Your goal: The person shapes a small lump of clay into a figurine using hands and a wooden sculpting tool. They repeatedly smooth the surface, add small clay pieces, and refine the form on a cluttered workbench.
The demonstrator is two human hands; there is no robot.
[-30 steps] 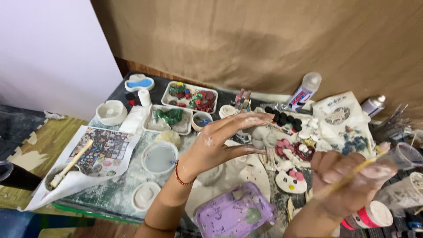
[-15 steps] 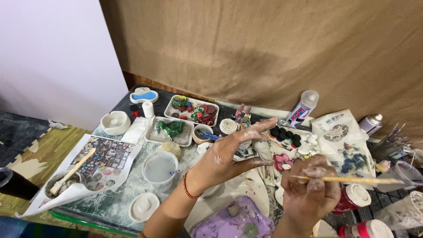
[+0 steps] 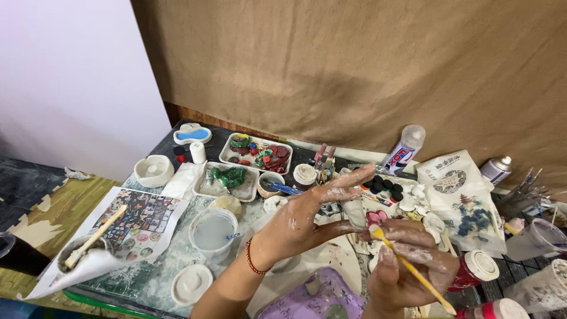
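**Inspector:** Fingers on the left hand point(image 3: 307, 215) are spreading wide apart, index stretched towards the black discs point(image 3: 387, 186), thumb pointing right. They are clamping on nothing. White residue is coating the palm; a red bracelet point(image 3: 253, 257) is circling the wrist.

**Clerk:** And the right hand point(image 3: 407, 266)?

**Inspector:** Curling closed around a thin yellow brush point(image 3: 410, 266), which is slanting from upper left to lower right, pale tip sitting just beside the left thumb. Whether tip and thumb are touching, I cannot tell.

**Clerk:** Surroundings?

**Inspector:** Both hands are hovering over a cluttered table point(image 3: 159, 260). A cup of cloudy water point(image 3: 213, 232) is standing near the left forearm; a purple tray point(image 3: 313, 298) is lying below the wrists.
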